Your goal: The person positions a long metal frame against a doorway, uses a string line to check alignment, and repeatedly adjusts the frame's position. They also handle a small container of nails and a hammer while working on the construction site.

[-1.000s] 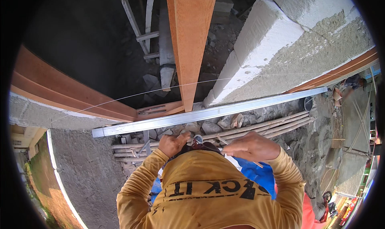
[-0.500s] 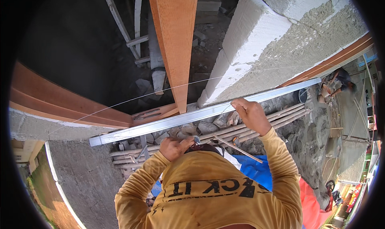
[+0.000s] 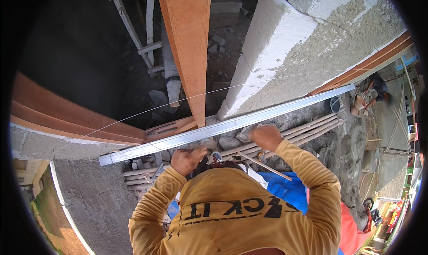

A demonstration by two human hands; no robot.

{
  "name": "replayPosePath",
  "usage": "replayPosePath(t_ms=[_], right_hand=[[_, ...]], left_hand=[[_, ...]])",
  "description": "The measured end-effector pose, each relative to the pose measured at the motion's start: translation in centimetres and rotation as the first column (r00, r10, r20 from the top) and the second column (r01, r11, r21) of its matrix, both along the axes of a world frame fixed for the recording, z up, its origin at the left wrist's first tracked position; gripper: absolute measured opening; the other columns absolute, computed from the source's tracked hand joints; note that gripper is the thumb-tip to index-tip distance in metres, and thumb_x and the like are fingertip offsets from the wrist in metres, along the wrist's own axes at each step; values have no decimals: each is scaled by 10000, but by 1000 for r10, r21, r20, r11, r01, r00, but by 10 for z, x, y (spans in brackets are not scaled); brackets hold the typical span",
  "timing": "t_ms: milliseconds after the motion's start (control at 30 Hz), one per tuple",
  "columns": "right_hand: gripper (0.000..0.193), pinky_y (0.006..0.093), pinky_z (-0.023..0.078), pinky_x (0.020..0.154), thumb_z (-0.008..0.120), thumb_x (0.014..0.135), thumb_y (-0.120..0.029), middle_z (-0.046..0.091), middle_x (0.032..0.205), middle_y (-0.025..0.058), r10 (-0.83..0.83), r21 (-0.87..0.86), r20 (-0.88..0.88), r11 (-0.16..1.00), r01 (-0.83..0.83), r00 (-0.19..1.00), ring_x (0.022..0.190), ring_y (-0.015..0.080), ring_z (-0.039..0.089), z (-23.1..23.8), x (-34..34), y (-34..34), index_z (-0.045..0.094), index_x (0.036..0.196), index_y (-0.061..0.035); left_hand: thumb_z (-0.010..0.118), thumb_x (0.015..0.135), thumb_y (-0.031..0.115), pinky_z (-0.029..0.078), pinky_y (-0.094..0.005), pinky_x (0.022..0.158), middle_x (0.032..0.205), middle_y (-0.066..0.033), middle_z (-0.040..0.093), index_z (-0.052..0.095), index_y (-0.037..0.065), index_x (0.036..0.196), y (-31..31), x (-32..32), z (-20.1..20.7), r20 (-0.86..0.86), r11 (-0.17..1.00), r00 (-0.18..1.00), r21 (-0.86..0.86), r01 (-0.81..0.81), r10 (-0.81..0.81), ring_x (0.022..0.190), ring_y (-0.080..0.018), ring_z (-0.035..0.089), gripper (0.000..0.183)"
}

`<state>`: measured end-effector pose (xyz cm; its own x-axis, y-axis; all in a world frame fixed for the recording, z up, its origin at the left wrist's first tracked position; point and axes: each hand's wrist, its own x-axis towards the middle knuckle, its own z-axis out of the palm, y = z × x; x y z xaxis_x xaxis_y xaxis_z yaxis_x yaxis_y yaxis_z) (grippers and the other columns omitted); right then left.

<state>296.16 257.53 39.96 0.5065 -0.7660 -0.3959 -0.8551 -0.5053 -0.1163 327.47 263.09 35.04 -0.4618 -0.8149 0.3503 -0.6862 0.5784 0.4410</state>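
A long silver metal bar (image 3: pixel 227 125) lies slantwise in front of me, below the wooden frame and the block wall. Just on my side of it, low and close to my body, is my left hand (image 3: pixel 188 161), its fingers curled; whatever they may hold is hidden. My right hand (image 3: pixel 266 137) is closed in a pinch beside the bar's near edge, slightly blurred, and I cannot make out what is in it. A thin white string (image 3: pixel 206 93) stretches across the opening above the bar.
A reddish wooden post (image 3: pixel 187 49) rises ahead, beside a white block wall (image 3: pixel 285 54) partly plastered grey. Below the bar lie bamboo poles (image 3: pixel 307 133), rubble and a blue tarp (image 3: pixel 281 188). A dark bucket (image 3: pixel 335 104) and another person (image 3: pixel 376 90) are at far right.
My right hand has dropped toward me and slightly left; the thin line seen at its fingers no longer shows clearly. My left hand has shifted a little left. The bar has stayed put.
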Motion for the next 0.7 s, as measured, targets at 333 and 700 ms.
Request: replayPosePath(t_ms=[333, 700], right_hand=[[127, 339, 492, 616, 581, 863, -124, 654, 872, 142, -141, -137, 701, 935, 326, 699, 744, 312, 634, 131, -22, -13, 625, 934, -28], [152, 356, 471, 566, 574, 842, -216, 632, 774, 83, 132, 137, -71, 983, -121, 989, 672, 296, 608, 113, -76, 5, 651, 860, -85]], left_hand=[[525, 909, 268, 506, -385, 574, 748, -146, 645, 623, 99, 1007, 10, 10, 17, -242, 977, 958, 185, -110, 154, 651, -320, 637, 219], [452, 923, 329, 468, -425, 482, 603, -108, 605, 560, 119, 941, 44, 144, -54, 412, 799, 728, 1, -601, 548, 529, -343, 595, 237]])
